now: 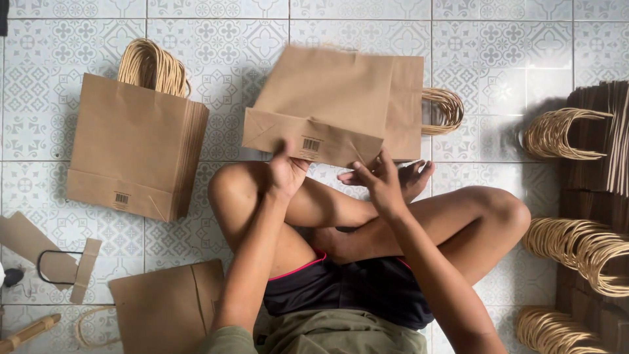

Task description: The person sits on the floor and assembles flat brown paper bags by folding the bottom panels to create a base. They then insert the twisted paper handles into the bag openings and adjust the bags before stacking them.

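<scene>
Seated cross-legged on the tiled floor (pixel 498 59), the person has both hands on 1 flat brown bag (pixel 337 101), which lies on the tiles just past the knees, handles (pixel 444 110) pointing right. The left hand (pixel 287 172) pinches the folded bottom flap near its small printed label, thumb on top. The right hand (pixel 380 182) presses its spread fingers against the same edge, further right.

As for progress: a neat stack (pixel 134 147) of flat bags sits to the left, handles bunched at the top, and it looks like the done pile. On the right, rows of bags (pixel 593 141) stand on edge with looped handles facing in, seemingly the larger share waiting. So my read is early to midway, with 1 bag in hand.

Bottom left, another bag (pixel 167 308) lies flat beside cardboard strips (pixel 33 246) and a black loop. Whether those are spares or rejects, I cannot tell.
</scene>
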